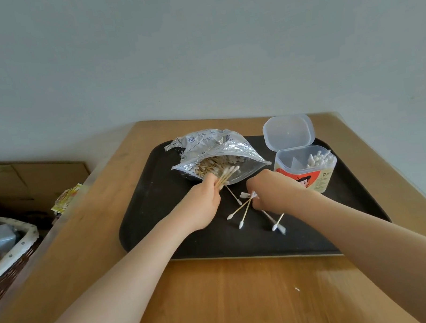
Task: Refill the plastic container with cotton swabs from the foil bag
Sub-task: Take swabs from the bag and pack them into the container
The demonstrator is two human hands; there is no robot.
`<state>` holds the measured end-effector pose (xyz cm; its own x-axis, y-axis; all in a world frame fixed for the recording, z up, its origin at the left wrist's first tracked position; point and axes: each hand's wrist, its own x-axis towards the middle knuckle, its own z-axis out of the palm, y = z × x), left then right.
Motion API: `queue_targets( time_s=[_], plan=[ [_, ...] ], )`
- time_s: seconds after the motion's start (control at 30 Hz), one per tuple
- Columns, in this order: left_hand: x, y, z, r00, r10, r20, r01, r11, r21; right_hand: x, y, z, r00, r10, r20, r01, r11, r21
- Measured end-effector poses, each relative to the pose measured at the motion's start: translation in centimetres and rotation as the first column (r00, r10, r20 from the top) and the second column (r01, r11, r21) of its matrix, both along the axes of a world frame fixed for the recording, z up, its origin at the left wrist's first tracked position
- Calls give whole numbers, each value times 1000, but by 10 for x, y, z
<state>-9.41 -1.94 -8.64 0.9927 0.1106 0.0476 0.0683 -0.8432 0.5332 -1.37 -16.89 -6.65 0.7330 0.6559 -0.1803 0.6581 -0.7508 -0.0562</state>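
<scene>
On the tray, my left hand pinches a bundle of swabs at the bag mouth; my right hand gathers spilled swabs. The open container stands just right of my right hand, the nearer one.

- Foil bag: silver, crinkled – small dark blue printed marks on its outer face.
- Cotton swabs: white tips, pale tan sticks.
- Plastic container: clear and colourless; label orange-red above, cream below, with a cartoon figure with black hair.
- Tray: matte black.
- Table: warm brown wood grain.
- Wall: plain pale grey-white.
</scene>
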Motion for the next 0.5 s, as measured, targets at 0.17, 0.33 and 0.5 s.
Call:
queue_targets(
  time_s=[0.17, 0.33, 0.5],
  plan=[
    [1, -5, 0, 998, 66, 22, -61, 978, -198, 4, -4, 2, 1000, -28, -6, 28, 985, 168],
    [5, -11, 1, 984, 116, 133, -57, 923, -380, 7, -4, 7, 984, -106, -143, 167, 830, 533],
    [14, -21, 4, 957, 221, 190, -95, 853, -513, -1, 4, 5, 934, -67, -351, 317, 607, 729]
  ],
)
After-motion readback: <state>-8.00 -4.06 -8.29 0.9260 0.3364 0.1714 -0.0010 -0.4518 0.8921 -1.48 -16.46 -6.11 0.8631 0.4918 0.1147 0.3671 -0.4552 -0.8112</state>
